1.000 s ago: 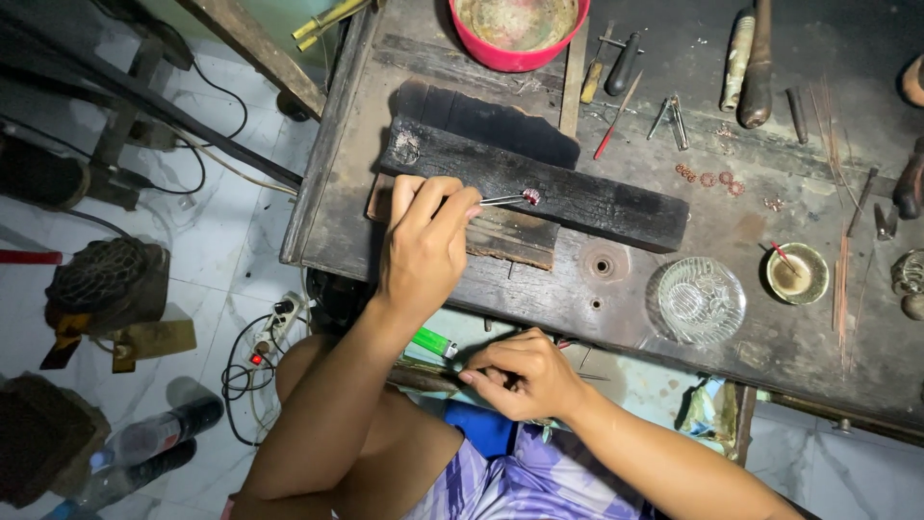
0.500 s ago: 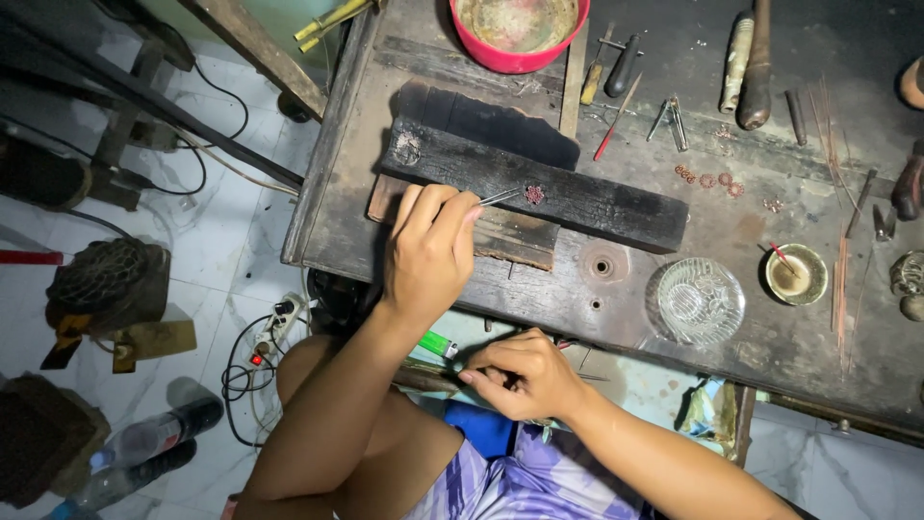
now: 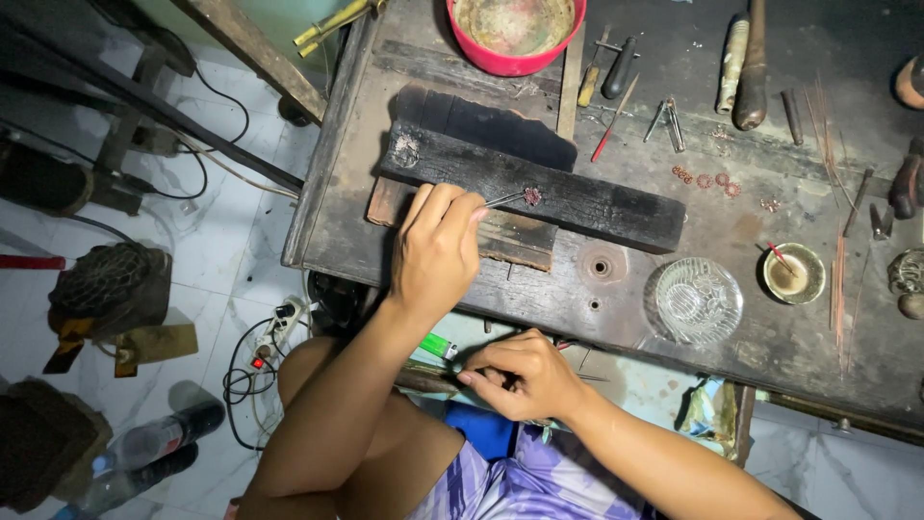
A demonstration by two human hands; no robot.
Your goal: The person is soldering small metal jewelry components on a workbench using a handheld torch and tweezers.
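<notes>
Two hands are at work in our one head view, looking straight down on a dark, scarred workbench [image 3: 404, 241]. Our left hand [image 3: 438, 252] sits near the middle of the frame, its fingers [image 3: 452, 207] pinched close around a pair of fine tweezers [image 3: 502, 200] whose tips reach toward three o'clock and meet a small reddish wire ornament [image 3: 531, 195]. That ornament lies on top of a charred wooden block [image 3: 577, 197] running across the bench, and we judge the tweezer tips to be touching or gripping it, though it is too small to say which. Our right hand [image 3: 525, 376] is lower, at about six o'clock from the left, below the bench edge over our lap, fingers curled tight on a thin dark tool [image 3: 428, 380] that points toward nine o'clock; what kind of tool it is we cannot tell. At twelve o'clock stands a red bowl [image 3: 568, 53]; toward four o'clock from the block lie a clear glass dish [image 3: 695, 300] and a small brass cup [image 3: 794, 273], and more copper-coloured pieces [image 3: 707, 179] lie loose at two o'clock. We judge the step in hand to be the seating of the ornament on the block; the next move calls for a steady left pinch and small corrections only.
</notes>
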